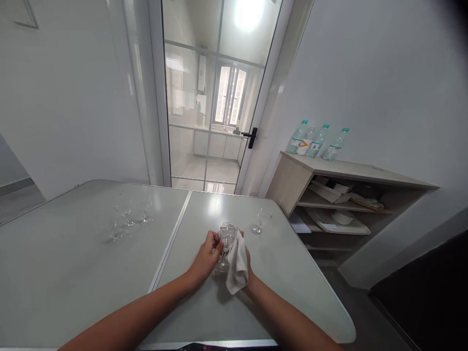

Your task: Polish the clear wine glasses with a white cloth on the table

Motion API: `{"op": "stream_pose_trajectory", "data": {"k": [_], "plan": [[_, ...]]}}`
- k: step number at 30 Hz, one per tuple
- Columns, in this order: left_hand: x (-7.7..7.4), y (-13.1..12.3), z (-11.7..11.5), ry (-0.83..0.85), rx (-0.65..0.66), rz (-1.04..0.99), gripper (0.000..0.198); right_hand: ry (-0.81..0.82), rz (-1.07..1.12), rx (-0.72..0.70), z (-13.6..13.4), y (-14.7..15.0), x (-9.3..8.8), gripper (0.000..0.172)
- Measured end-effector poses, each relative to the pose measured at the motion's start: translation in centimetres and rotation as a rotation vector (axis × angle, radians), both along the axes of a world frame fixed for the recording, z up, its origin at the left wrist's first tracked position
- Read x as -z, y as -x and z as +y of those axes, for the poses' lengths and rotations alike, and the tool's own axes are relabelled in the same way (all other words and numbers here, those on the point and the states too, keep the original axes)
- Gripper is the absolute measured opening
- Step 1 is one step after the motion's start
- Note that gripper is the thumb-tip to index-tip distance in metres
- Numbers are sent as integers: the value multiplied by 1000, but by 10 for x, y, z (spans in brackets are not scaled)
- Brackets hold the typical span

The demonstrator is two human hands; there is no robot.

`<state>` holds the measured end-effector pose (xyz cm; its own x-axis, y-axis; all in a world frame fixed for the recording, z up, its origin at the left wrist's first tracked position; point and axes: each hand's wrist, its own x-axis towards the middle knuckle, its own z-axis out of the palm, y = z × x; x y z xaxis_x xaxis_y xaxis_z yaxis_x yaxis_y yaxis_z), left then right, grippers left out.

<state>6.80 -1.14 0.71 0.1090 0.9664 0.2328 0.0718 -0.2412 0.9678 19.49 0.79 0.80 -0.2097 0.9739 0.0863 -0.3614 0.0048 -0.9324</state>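
Note:
A clear stemmed glass (227, 235) is held upright between my hands, over the right half of the table. My left hand (209, 251) grips the glass at its left side, thumb against the bowl. In my right hand (247, 261) is a pale grey cloth (238, 265), pressed to the right side of the bowl and hanging down below it. The cloth hides most of the right fingers. Another stemmed glass (259, 222) stands upright a little to the right, apart from my hands.
Several clear stemmed glasses (129, 219) stand grouped on the left half of the table (73, 273). A metal seam (168, 246) divides the tabletop. Beyond the right edge is a wooden shelf unit (292, 183) with several plastic bottles (317, 141) on top. A glass door (215, 97) is behind.

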Motion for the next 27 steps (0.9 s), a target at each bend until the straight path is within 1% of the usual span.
{"op": "stream_pose_trajectory", "data": {"k": [2, 3, 6, 8, 10, 11, 13, 15, 16, 19, 20, 22, 25, 27], "plan": [[1, 2, 2, -4, -67, 10, 34, 17, 23, 39, -9, 1, 1, 62], [1, 4, 3, -2, -98, 8, 34, -1, 17, 44, -13, 1, 0, 57], [-4, 12, 9, 12, -160, 16, 34, -102, -35, -10, -18, 1, -4, 45], [-10, 17, 13, -16, -215, 61, 34, -135, -58, -58, -15, -1, -5, 44], [-16, 22, 15, -89, -252, 103, 40, -122, -80, -92, -11, -2, -5, 46], [-19, 24, 15, -116, -226, 103, 46, -113, -99, -112, -9, -3, -5, 47], [-21, 26, 15, -115, -96, 52, 52, -107, -141, -150, -8, -4, -5, 45], [-22, 25, 13, -75, 18, -14, 51, -116, -156, -170, -12, -3, -8, 44], [-22, 24, 12, -67, 35, -31, 50, -127, -157, -177, -15, -2, -9, 45], [-23, 21, 6, -119, -22, 12, 48, -187, -176, -198, -24, 2, -15, 47], [-24, 21, 4, -146, -40, 36, 47, -221, -208, -185, -26, 2, -17, 46], [-26, 21, 1, -196, -60, 74, 48, -293, -312, -116, -26, 2, -18, 40], [-28, 22, -1, -254, -55, 88, 52, -368, -459, 16, -21, -1, -16, 26], [-29, 24, 1, -268, -23, 54, 55, -346, -446, 22, -19, -5, -15, 23]]}}
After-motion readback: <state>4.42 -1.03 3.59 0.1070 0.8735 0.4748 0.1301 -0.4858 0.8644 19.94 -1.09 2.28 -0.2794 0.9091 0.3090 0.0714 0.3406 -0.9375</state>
